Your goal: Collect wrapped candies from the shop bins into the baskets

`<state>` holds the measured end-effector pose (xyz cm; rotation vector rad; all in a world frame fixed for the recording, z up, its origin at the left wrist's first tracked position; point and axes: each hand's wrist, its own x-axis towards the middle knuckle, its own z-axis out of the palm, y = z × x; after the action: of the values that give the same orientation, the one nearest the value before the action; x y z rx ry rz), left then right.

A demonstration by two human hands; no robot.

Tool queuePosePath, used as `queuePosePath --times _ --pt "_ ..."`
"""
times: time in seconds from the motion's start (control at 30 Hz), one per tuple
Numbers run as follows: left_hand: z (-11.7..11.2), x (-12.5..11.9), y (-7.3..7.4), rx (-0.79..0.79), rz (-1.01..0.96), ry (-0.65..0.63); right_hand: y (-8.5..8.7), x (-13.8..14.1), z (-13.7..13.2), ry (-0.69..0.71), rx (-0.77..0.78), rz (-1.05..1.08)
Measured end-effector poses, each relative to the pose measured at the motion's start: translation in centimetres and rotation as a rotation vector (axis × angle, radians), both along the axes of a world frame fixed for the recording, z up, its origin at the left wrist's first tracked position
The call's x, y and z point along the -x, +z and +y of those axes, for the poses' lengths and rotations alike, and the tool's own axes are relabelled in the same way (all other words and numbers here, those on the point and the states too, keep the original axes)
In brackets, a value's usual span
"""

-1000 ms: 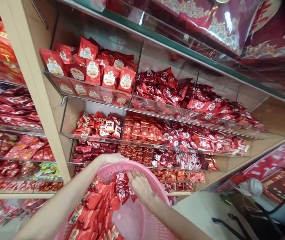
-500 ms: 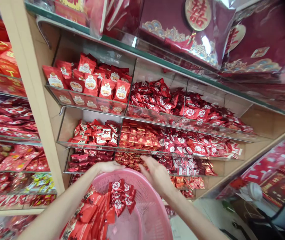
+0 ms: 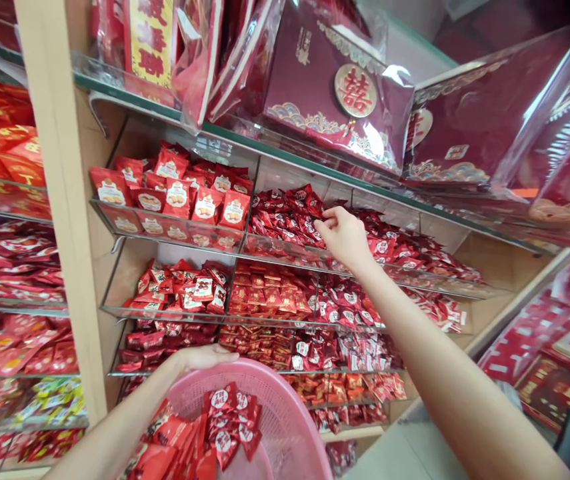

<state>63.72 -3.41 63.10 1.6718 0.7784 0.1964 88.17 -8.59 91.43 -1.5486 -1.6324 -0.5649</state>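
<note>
My left hand [image 3: 207,357] is closed on the far rim of a pink plastic basket [image 3: 309,427]. Inside it lie small red candy packets [image 3: 232,417] with round white labels, beside larger bright red packets [image 3: 165,447] that are partly cut off by the lower edge. My right hand [image 3: 345,237] reaches over the front lip of an upper shelf bin. Its fingers are curved and slightly apart at the dark red packets [image 3: 289,217]; no packet shows in its grasp.
A glass shelf [image 3: 245,137] crosses above my right hand and carries boxed maroon gift bags [image 3: 309,80]. Clear dividers and lips split the stepped bins. Biscuit packets [image 3: 177,197] fill the left bin. A wooden upright [image 3: 59,200] stands at left, with more candy shelves beyond it.
My right hand has moved up from near the basket's rim to the upper bin. The view has shifted upward. My left hand stays on the rim.
</note>
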Motion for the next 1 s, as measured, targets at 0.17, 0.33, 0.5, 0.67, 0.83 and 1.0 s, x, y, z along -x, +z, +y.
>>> queuePosePath --times 0.17,0.33,0.5,0.67,0.83,1.0 --pt "-0.3 -0.1 0.7 -0.011 0.011 0.022 0.2 0.7 2.8 -0.11 0.179 0.042" --pt "-0.6 0.4 0.9 0.009 -0.012 0.02 -0.1 1.0 3.9 -0.038 0.174 0.097" --pt "-0.3 0.7 0.2 0.049 -0.05 0.036 0.3 0.5 3.0 0.101 0.076 0.199" --pt "-0.3 0.6 0.4 0.045 -0.046 0.038 -1.3 2.1 -2.3 0.363 -0.155 0.343" --pt "-0.2 0.3 0.1 0.09 -0.079 0.02 -9.4 6.0 -7.8 0.626 0.085 0.811" --pt "0.0 -0.5 -0.4 0.097 -0.156 0.0 -19.2 8.8 -8.8 0.789 0.521 1.425"
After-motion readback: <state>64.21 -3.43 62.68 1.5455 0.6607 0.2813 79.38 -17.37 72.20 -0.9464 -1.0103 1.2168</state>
